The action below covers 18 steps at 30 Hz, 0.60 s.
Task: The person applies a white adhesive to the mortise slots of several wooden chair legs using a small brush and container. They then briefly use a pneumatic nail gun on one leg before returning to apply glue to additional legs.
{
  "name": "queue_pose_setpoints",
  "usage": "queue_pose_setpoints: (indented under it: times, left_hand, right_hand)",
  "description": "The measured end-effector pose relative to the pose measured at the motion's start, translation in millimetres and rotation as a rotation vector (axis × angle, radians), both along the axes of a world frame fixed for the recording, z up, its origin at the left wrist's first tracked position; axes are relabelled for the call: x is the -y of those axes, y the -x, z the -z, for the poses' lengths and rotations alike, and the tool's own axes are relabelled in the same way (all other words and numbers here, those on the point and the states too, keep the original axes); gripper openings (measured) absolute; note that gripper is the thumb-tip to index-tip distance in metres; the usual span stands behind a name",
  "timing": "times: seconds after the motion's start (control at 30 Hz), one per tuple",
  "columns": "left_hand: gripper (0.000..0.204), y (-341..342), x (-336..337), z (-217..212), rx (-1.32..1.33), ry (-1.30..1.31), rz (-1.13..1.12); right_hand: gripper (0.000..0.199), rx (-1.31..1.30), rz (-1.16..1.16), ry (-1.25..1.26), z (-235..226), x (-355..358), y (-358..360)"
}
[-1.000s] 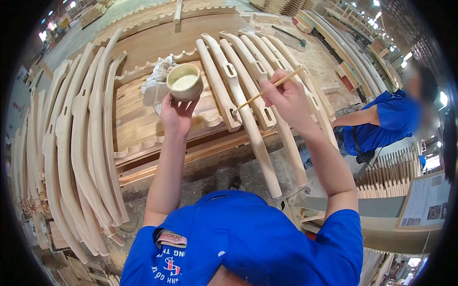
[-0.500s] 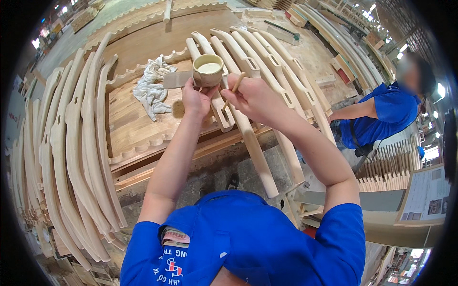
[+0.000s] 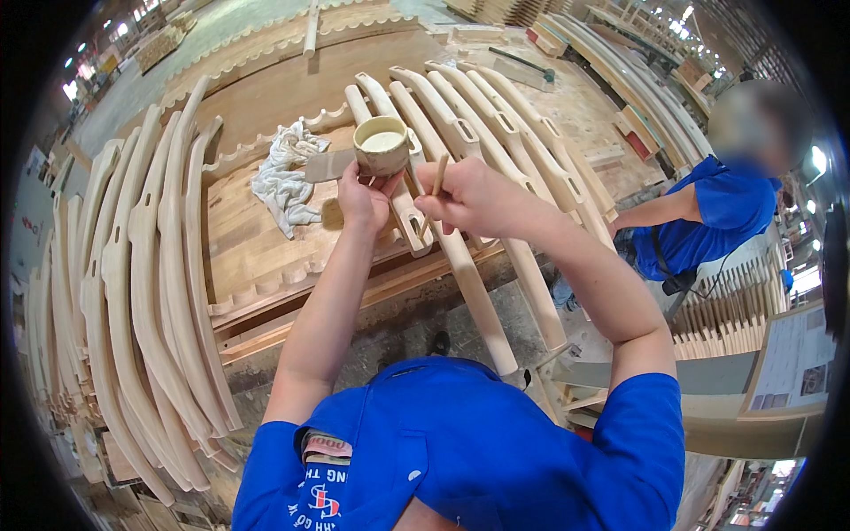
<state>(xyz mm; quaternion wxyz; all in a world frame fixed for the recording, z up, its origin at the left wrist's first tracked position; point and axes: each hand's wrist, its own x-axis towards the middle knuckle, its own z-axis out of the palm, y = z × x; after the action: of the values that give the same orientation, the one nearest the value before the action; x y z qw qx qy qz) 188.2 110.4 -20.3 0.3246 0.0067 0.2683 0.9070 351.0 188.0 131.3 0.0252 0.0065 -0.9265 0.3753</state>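
My left hand [image 3: 365,202] is closed round a small round cup [image 3: 382,163] holding a pale, creamy liquid. A flat grey-brown piece [image 3: 329,166] juts out to the left beside the cup; whether my hand holds it too is hidden. Between the fingers of my right hand [image 3: 474,199] is a thin wooden stick [image 3: 439,175], pinched and slanting down. Its lower end is at the slot near the close end of a pale curved wooden part [image 3: 407,218]. That part lies beneath both hands, partly covered by the cup.
Several slotted curved wooden parts [image 3: 491,115] lie to the right, and more [image 3: 142,257] stand in rows at left. A crumpled white cloth [image 3: 285,177] rests on the wooden bench [image 3: 257,257] with scalloped rails. At right, a co-worker in a blue shirt [image 3: 730,208] stands close by.
The whole view has shifted slightly, with the bench lower in it. My right hand has tipped the stick a little more upright, its lower end still at the slot. The cup stays in my left hand.
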Motion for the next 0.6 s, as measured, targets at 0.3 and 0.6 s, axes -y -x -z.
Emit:
queue_pose_setpoints:
  times: [0.3, 0.6]
  left_hand:
    - [0.034, -5, -4, -7, -0.027, 0.045, -0.033]
    - [0.034, -4, 2, -3, 0.008, 0.05, -0.043]
  right_hand:
    - [0.022, -0.304, -0.098, -0.388, -6, -3, 20]
    - [0.007, -0.222, -0.214, -0.296, -51, -6, -14]
